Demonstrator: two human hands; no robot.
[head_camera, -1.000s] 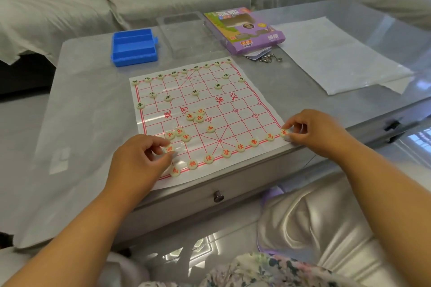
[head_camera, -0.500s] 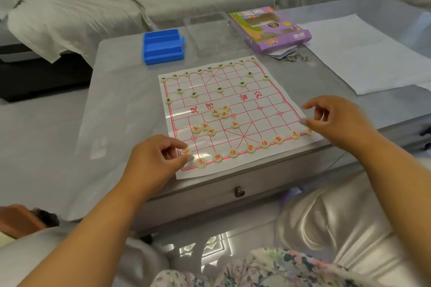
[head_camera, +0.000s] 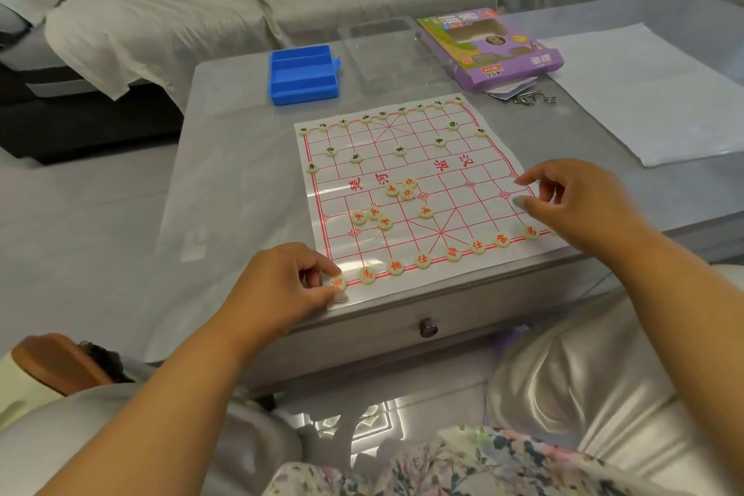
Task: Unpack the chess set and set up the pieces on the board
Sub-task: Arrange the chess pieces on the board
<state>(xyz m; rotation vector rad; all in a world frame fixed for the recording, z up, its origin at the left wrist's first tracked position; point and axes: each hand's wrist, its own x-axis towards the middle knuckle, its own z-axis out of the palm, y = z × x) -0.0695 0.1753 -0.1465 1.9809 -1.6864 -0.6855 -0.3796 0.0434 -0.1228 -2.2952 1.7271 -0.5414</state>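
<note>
My left hand [head_camera: 282, 286] pinches a round cream piece with a red character [head_camera: 337, 283] at the near-left corner of the thin white red-lined board sheet [head_camera: 406, 193]; my right hand [head_camera: 579, 201] hovers above its right edge, fingers loosely curled, holding nothing. A sideways drag could shift the light sheet and scatter the loose red pieces [head_camera: 374, 215] mid-board.

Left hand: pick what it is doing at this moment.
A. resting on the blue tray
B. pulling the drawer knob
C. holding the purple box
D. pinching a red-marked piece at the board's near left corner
D: the left hand pinches a red-marked piece at the near left corner of the board.
</note>
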